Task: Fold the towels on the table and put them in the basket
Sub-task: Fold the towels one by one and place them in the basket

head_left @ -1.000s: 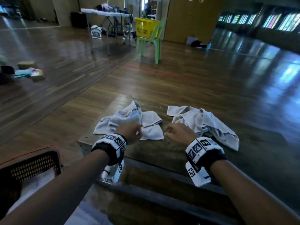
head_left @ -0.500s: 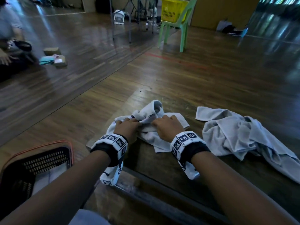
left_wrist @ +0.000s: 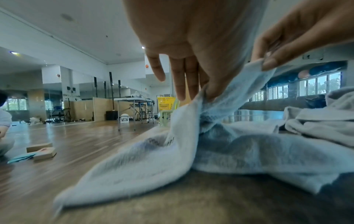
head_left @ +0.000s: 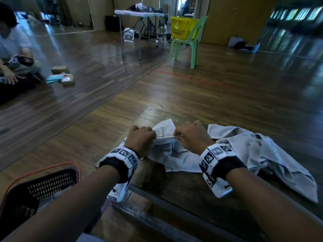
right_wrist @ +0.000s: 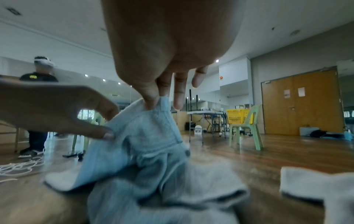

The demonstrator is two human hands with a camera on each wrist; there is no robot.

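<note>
Two hands pinch the top edge of the white towel (head_left: 176, 154) in the lower middle of the frame, on the brown table (head_left: 183, 189). The left hand (head_left: 140, 139) and right hand (head_left: 191, 137) are now apart and have pulled the edge up tight; before they sat close together on it. The grey towel (head_left: 262, 154) lies crumpled at the right, and the black basket (head_left: 43, 182) waits at the lower left.
</note>
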